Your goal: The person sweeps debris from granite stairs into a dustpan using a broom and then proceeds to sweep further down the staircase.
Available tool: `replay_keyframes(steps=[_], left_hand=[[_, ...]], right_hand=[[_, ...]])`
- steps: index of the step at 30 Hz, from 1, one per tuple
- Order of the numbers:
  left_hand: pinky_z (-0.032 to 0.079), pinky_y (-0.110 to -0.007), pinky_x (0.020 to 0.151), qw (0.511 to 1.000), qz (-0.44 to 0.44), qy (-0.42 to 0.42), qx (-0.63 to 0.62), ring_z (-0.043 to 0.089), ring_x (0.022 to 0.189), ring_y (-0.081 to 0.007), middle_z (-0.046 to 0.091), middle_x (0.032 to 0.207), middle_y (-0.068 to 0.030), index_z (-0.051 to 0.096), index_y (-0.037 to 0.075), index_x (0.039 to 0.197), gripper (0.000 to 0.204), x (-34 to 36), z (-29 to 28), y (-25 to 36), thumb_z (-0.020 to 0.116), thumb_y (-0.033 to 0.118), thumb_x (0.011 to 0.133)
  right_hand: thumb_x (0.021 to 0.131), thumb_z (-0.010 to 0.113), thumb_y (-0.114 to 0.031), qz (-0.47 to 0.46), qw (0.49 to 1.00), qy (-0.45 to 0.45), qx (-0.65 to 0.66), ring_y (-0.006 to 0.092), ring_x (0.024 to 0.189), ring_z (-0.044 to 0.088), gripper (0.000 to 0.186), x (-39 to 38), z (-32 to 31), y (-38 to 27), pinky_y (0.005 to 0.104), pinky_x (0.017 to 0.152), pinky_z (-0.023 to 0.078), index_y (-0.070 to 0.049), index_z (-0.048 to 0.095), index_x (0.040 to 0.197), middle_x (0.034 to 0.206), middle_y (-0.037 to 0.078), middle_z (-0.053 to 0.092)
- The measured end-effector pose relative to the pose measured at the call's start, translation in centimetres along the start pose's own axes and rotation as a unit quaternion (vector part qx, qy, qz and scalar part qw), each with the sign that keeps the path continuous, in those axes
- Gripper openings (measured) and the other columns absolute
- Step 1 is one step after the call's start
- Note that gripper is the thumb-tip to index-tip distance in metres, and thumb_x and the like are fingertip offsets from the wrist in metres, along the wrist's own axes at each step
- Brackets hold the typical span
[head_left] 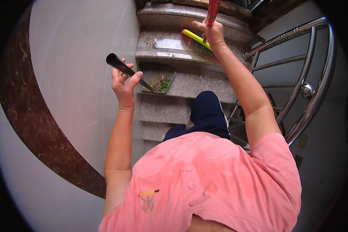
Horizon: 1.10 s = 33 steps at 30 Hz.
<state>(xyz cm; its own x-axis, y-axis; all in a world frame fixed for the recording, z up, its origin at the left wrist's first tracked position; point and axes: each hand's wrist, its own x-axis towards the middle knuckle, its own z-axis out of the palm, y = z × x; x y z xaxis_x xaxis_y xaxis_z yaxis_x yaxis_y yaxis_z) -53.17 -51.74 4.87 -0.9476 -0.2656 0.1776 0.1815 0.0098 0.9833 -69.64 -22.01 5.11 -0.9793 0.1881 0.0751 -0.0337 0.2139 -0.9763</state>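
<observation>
My left hand grips a black tubular handle that runs down to a dustpan, which sits on a stair tread with green leaves and debris in it. My right hand is closed on a red handle higher up. Just below it, a broom with a yellow-green head lies across the stair above the dustpan, partly behind my hand.
Speckled stone steps with grooved edges run up and down, my dark-trousered leg on them. A pale wall with a curved brown stone band is on the left; a steel railing stands on the right.
</observation>
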Motion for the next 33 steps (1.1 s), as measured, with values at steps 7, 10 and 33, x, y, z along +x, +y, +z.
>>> replay_keyframes(steps=[7,10,33], left_hand=[[0.049,-0.040,0.094,0.951,0.300,0.027,0.074,0.056,0.115,-0.0300,0.056,0.124,-0.0220,0.042,-0.006,0.134,0.057,-1.8,-0.6,11.1,0.063,0.006,0.082],[0.059,-0.036,0.077,0.952,0.303,-0.043,-0.006,0.061,0.109,-0.0343,0.056,0.123,-0.0264,0.040,-0.006,0.135,0.056,-1.2,2.0,15.9,0.060,0.003,0.083],[0.041,-0.025,0.050,0.980,0.168,-0.106,0.002,0.064,0.098,-0.0404,0.059,0.081,-0.0114,0.057,0.010,0.085,0.044,0.6,-1.5,27.2,0.049,0.051,0.097]], right_hand=[[0.076,0.083,-0.028,-0.080,0.989,0.109,-0.066,0.0097,0.057,0.042,0.040,-1.3,-7.0,0.6,0.0291,0.057,0.043,-0.005,0.051,0.066,0.059,0.000,0.050],[0.076,0.082,-0.030,-0.131,0.963,0.154,-0.178,0.0169,0.054,0.049,0.037,-1.7,-8.3,3.2,0.0330,0.057,0.044,-0.003,0.058,0.072,0.059,0.007,0.054],[0.066,0.083,-0.038,-0.205,0.944,-0.208,-0.156,0.0339,0.081,0.062,0.036,-2.0,14.6,2.7,0.0439,0.072,0.048,-0.010,0.064,0.077,0.077,0.013,0.065]])
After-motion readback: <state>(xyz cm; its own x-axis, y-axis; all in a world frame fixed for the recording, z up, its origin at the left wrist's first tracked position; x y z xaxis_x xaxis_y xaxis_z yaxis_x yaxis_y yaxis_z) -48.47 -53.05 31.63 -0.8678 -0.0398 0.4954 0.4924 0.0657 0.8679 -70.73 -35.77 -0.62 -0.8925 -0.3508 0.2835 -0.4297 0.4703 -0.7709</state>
